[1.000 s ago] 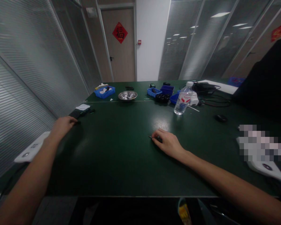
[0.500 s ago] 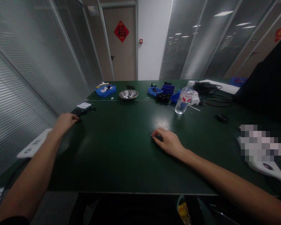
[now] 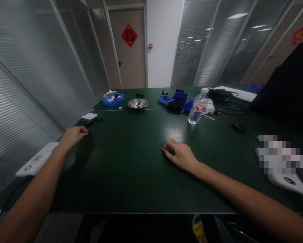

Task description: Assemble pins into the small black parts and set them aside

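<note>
On the left side of the green table (image 3: 126,168), my left hand (image 3: 77,134) has its fingers pinched on a small dark item (image 3: 89,133). A white paper (image 3: 89,116) and small dark parts (image 3: 94,121) lie just beyond it. My right hand (image 3: 180,153) rests near the middle of the table, its thumb and fingers closed around a small object with a thin metallic tip (image 3: 162,149) that sticks out to the left. The rest of that object is mostly hidden by the fingers.
Farther back are a metal bowl (image 3: 137,104), a blue tray (image 3: 113,100), a smaller blue basket (image 3: 166,99) and a water bottle (image 3: 198,106). A black mouse (image 3: 239,128) and cables lie right. White devices flank both arms.
My left hand has shifted slightly right and toward me, with the small dark item at its fingertips. My right hand has hardly moved. The whole view has tilted slightly.
</note>
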`<state>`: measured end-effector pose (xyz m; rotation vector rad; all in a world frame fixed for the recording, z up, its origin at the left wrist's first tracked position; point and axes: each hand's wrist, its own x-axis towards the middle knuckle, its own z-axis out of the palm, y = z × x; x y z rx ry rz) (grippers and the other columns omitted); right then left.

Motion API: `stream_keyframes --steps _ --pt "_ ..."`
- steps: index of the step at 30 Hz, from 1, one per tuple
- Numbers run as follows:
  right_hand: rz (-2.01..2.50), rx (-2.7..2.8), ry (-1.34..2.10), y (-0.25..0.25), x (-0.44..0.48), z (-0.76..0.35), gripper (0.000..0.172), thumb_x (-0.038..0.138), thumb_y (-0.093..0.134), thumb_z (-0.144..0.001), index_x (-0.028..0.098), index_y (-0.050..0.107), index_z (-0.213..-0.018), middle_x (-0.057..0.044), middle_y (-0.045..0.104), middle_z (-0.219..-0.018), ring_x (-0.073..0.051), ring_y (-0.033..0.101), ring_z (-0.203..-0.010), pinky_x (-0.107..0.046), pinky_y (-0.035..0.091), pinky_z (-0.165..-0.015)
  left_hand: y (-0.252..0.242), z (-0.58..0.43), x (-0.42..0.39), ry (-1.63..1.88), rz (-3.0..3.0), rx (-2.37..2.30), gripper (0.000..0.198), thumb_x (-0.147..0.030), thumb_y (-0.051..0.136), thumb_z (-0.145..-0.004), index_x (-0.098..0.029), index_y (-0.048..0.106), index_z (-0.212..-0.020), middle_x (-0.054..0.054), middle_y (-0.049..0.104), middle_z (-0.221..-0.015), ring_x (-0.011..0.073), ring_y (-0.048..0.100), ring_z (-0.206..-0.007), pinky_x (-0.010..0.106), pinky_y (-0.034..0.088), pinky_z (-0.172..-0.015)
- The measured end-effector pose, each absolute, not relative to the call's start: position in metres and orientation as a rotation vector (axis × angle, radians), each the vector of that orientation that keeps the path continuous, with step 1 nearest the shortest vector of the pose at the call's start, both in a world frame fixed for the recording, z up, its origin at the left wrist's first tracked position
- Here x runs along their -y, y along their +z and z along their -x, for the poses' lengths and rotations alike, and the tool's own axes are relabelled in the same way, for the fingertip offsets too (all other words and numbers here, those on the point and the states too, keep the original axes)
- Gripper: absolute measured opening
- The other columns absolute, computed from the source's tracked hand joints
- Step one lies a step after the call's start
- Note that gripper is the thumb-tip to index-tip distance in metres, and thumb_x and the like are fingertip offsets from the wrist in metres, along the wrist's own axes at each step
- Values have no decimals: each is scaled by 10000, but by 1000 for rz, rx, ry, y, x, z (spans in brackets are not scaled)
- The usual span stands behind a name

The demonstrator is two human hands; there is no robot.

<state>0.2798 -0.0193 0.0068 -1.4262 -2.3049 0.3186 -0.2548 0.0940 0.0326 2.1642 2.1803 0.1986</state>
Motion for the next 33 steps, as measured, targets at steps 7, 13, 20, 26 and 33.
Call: stream_keyframes --steps 7,13,20,26,33 --pt "1337 2387 351 13 30 -271 155 335 571 -976 213 666 -984 -21 662 -906 -144 590 -715 -269 399 -636 26 81 -50 427 -2235 -1184 230 -393 648 -926 -209 733 -1035 50 729 -1072 207 679 -948 291 499 -806" --pt "1258 2398 350 9 33 -272 123 323 582 -962 219 647 -978 -5 660 -865 -143 579 -701 -271 372 -632 8 -18 -9 602 -2134 -858 367 -322 712 -905 -235 619 -1250 47 715 -1032 183 672 -883 282 493 -719" --pt "1283 2416 379 13 32 -274 130 334 585 -960 221 646 -981 -17 669 -892 -152 595 -728 -269 382 -645 1 -19 -3 677 -2300 -851 292 -331 696 -922 -235 680 -1198 66 694 -1093 206 632 -934 306 477 -742" --pt "1274 2410 393 12 33 -274 124 321 578 -963 224 651 -990 -15 675 -911 -153 601 -747 -271 383 -657 5 -19 0 660 -2329 -807 220 -279 658 -954 -239 715 -1162 59 697 -1075 195 624 -906 311 487 -766" --pt "1191 2339 486 10 35 -274 152 316 532 -990 212 643 -979 -1 655 -805 -142 577 -690 -257 371 -621 4 -18 1 787 -2242 -699 227 -282 636 -973 -214 736 -1165 87 698 -1102 206 656 -970 336 523 -851"
